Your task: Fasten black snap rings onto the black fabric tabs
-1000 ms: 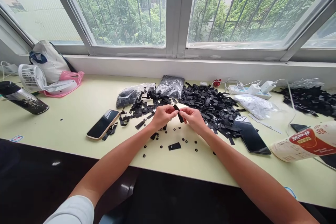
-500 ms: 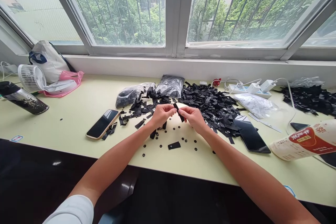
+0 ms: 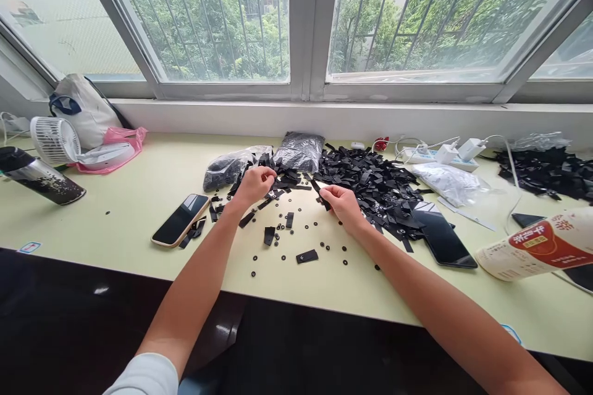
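My right hand (image 3: pixel 341 203) pinches a short black strip (image 3: pixel 315 186), which sticks out beyond the fingertips at the near-left edge of a large heap of black strips (image 3: pixel 370 179). Over a smaller scatter of strips (image 3: pixel 287 180) on the left is my left hand (image 3: pixel 256 186), thumb and fingers drawn together; whatever they may hold cannot be made out. Small black discs with centre holes (image 3: pixel 306 227) lie between my forearms. A few single strips rest among them, one with a small white mark (image 3: pixel 307 256).
Left of my hands are a phone (image 3: pixel 180 220), a bottle (image 3: pixel 44 176) and a fan (image 3: pixel 55 139). Filled plastic bags (image 3: pixel 300 151) stand behind the strips. On the right are a dark phone (image 3: pixel 443 236), a paper cup (image 3: pixel 532 247) and a power strip (image 3: pixel 435 157) with cables.
My left hand has let go of the strip and moved left and away from me, over the smaller scatter. My right hand keeps the strip, nearly in place.
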`<action>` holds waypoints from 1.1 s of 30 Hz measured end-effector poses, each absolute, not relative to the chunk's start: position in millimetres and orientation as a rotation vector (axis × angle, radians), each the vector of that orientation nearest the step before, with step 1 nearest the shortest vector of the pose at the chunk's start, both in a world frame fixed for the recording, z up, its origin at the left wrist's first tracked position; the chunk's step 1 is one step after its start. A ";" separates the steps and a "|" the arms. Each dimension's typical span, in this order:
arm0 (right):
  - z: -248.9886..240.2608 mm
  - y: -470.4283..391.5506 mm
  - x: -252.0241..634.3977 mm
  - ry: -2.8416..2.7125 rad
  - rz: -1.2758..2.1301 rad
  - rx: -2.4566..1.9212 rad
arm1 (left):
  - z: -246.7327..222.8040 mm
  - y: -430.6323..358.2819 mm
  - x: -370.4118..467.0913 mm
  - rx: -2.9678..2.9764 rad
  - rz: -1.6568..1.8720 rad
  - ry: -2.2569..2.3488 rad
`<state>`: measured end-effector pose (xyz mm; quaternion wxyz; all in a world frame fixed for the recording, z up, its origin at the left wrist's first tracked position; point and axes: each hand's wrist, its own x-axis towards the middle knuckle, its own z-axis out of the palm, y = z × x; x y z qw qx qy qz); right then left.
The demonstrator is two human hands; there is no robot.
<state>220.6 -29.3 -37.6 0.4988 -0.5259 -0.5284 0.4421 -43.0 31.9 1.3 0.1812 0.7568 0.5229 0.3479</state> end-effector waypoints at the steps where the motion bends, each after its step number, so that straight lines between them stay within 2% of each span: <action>1: -38.0 -28.7 220.7 -1.270 1.071 -1.279 | 1.1 34.4 -49.9 2.195 0.915 1.455; 7: -39.1 -26.8 220.8 -1.270 1.073 -1.297 | -3.4 32.7 -59.4 2.364 0.485 1.271; 17: -39.5 -26.3 220.7 -1.308 1.067 -1.287 | -7.1 26.0 -34.9 2.488 0.434 1.033; 28: -36.5 -28.8 220.2 -1.358 1.068 -1.267 | -5.5 13.3 -23.7 2.565 0.418 1.155; 33: -37.4 -28.2 221.0 -1.371 1.060 -1.265 | -3.5 4.6 -15.6 2.527 0.473 0.966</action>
